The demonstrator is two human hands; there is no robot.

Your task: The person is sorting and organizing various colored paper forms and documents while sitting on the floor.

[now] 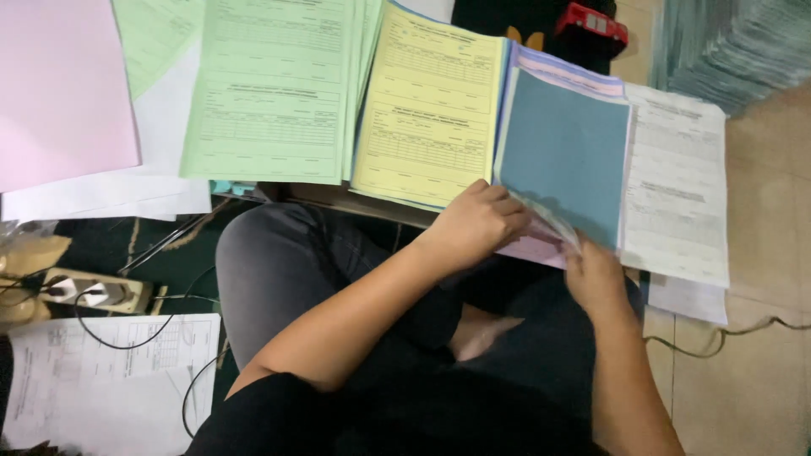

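Stacks of printed forms lie in a row in front of me: a green stack (270, 84), a yellow stack (431, 110), a stack topped by a blue sheet (566, 143) and a white stack (676, 186). My left hand (477, 224) pinches the lower left corner of the blue-topped stack, fingers curled around the sheet edges. At the same stack's lower edge my right hand (596, 274) holds a lifted, blurred white sheet (553, 221). A pink sheet edge (532, 250) shows under the blue one.
Pink paper (59, 84) lies at the far left. A power strip (84, 291) with black cables sits on the floor, with a white printed sheet (110, 371) below it. A tall pile of paper (726, 42) stands at the top right near a red object (591, 21). My knees are beneath the stacks.
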